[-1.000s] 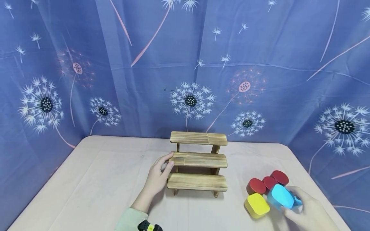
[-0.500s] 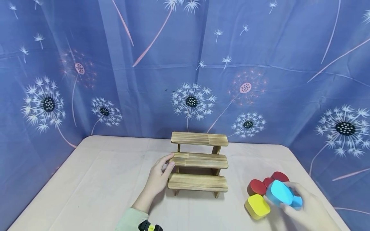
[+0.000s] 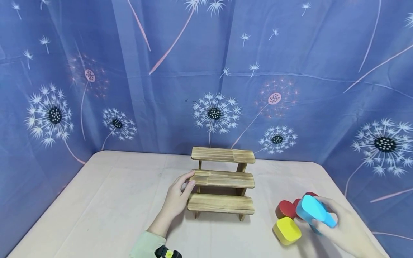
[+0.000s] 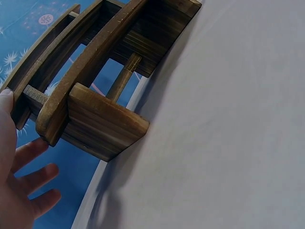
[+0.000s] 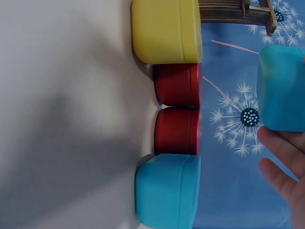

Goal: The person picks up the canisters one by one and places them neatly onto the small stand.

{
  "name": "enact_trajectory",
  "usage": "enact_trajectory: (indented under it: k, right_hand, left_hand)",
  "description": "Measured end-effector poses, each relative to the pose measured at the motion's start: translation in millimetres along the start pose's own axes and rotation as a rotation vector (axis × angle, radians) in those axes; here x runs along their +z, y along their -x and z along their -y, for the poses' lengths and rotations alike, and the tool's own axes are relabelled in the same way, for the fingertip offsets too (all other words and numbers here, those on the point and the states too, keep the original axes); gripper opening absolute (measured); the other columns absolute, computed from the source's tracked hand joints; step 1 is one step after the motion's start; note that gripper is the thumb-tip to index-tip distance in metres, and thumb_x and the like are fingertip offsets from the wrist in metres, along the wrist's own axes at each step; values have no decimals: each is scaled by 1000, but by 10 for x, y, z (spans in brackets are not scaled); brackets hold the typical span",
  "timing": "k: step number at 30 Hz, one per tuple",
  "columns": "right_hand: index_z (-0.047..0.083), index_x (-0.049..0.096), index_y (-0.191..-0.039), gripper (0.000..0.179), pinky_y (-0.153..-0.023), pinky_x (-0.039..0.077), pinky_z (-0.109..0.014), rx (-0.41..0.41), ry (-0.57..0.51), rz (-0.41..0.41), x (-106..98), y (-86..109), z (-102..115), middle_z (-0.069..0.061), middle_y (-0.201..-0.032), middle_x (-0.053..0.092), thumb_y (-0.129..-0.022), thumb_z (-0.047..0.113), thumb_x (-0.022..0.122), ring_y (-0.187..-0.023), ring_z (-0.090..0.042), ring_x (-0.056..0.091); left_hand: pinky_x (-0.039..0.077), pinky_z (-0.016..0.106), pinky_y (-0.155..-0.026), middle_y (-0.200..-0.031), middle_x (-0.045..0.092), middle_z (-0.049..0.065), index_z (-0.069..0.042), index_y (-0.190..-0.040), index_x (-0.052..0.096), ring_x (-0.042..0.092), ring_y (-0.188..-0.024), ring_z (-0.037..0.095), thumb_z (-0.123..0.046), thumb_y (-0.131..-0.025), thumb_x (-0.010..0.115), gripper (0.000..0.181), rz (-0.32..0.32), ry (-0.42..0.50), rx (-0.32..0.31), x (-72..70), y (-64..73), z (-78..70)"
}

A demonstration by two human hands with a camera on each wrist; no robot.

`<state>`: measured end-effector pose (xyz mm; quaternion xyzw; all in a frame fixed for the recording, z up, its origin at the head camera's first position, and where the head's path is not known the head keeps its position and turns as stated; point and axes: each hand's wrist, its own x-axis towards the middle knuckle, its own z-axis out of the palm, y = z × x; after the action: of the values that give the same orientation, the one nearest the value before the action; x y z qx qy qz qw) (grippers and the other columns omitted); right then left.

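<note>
A three-step wooden stand [image 3: 222, 182] stands at the table's middle. My left hand [image 3: 184, 186] rests against the left end of its middle step; in the left wrist view the thumb [image 4: 6, 102] touches the stand [image 4: 95, 109] and the other fingers lie straight beside it. At the right my right hand [image 3: 324, 222] grips a cyan box [image 3: 311, 209] and holds it tilted above the table. Under it lie a yellow box [image 3: 286, 230] and two red round tins [image 3: 286, 209]. The right wrist view shows the held cyan box [image 5: 282, 88], and a second cyan box [image 5: 167, 191] on the table.
The beige table [image 3: 106, 200] ends close behind the stand, against a blue dandelion-print curtain [image 3: 161, 71]. In the right wrist view the yellow box [image 5: 167, 31], the red tins [image 5: 177, 85] and the second cyan box stand in a tight row.
My right hand has lifted the cyan box a little higher and tipped it over the red tins. The left hand and the stand have stayed put.
</note>
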<state>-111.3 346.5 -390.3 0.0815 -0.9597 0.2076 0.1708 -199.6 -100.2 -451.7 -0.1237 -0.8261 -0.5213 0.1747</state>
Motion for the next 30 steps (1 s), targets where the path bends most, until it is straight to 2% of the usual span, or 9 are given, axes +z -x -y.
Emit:
enact_trajectory:
  k: [2, 5, 9, 12, 16, 22, 30]
  right_hand:
    - [14, 59, -122, 57, -59, 42, -22, -4, -14, -9, -9, -7, 8, -5, -107, 63, -71, 28, 82, -87, 16, 42]
    - [17, 59, -123, 58, -59, 42, -19, -35, -33, -49, -23, -26, 35, 5, -106, 61, -70, 24, 82, -87, 16, 43]
    - [17, 60, -123, 59, -59, 41, -17, -55, -31, -90, -43, -71, 75, 8, -102, 60, -69, 22, 83, -86, 16, 43]
    - [14, 60, -124, 60, -60, 41, -15, -71, -52, -111, -51, -114, 101, 18, -103, 58, -68, 18, 83, -87, 19, 42]
    - [13, 61, -123, 63, -64, 38, -7, -122, -98, -166, -66, -186, 143, 37, -104, 48, -64, 10, 82, -88, 21, 43]
    - [14, 61, -123, 63, -68, 36, -4, -144, -115, -187, -117, -290, 218, 37, -99, 50, -63, 6, 81, -88, 22, 44]
    - [9, 61, -121, 65, -74, 37, -2, -246, -130, -227, -97, -401, 300, 29, -94, 54, -59, 0, 80, -87, 18, 45]
  left_hand:
    - [47, 39, -101, -132, 58, 5, -18, -129, 58, 59, -115, 25, -31, -97, 53, 35, 2, 0, -1, 1, -3, 0]
    - [47, 38, -101, -133, 57, 5, -19, -129, 57, 59, -116, 25, -31, -97, 53, 35, 5, 1, -5, 3, -4, -2]
    - [47, 39, -101, -133, 57, 5, -19, -129, 57, 59, -116, 25, -31, -97, 53, 35, 5, 2, -5, 6, -5, 0]
    - [47, 39, -101, -133, 57, 6, -18, -129, 57, 59, -116, 25, -31, -97, 53, 35, 3, 6, -1, 7, -7, 6]
    - [47, 39, -101, -133, 57, 6, -18, -129, 57, 59, -116, 26, -31, -97, 53, 35, 0, 15, 2, 6, -14, 21]
    - [47, 39, -100, -133, 57, 6, -19, -130, 57, 59, -115, 27, -31, -97, 53, 35, 0, 22, -4, 8, -17, 35]
    - [48, 48, -98, -134, 56, 5, -20, -130, 56, 59, -112, 25, -32, -97, 52, 36, 13, 58, -34, 29, -3, 38]
